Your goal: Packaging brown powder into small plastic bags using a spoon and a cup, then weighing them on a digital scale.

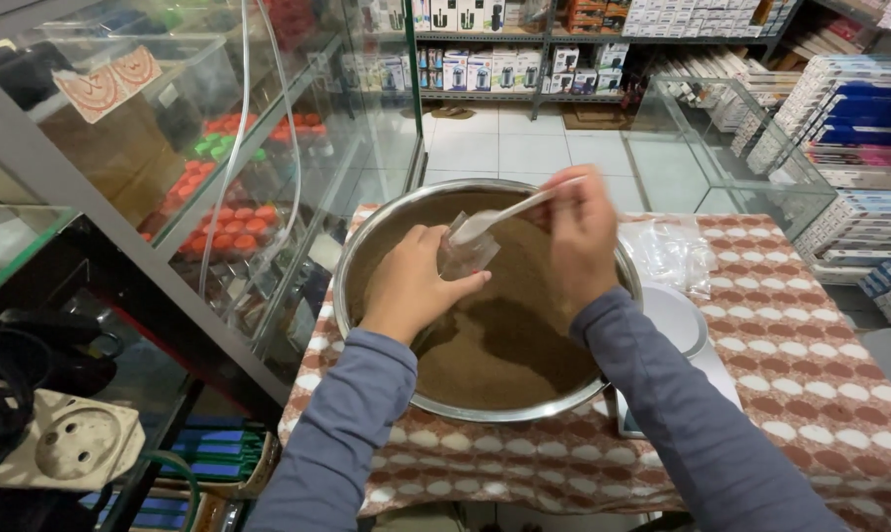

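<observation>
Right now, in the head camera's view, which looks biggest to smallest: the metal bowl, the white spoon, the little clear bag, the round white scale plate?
1. metal bowl, by far the largest.
2. white scale plate, partly hidden by the bowl.
3 and 4. white spoon and clear bag look about alike; the spoon is longer, the bag wider, both partly hidden by hands.

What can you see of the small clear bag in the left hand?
The small clear bag is thin, see-through plastic, crinkled and mostly empty as far as can be told. The left hand pinches it by its side, holding it above the brown powder in the big metal bowl. Its mouth faces up and to the right, where the head of a white plastic spoon, held by the right hand, sits at or just inside the opening.
</observation>
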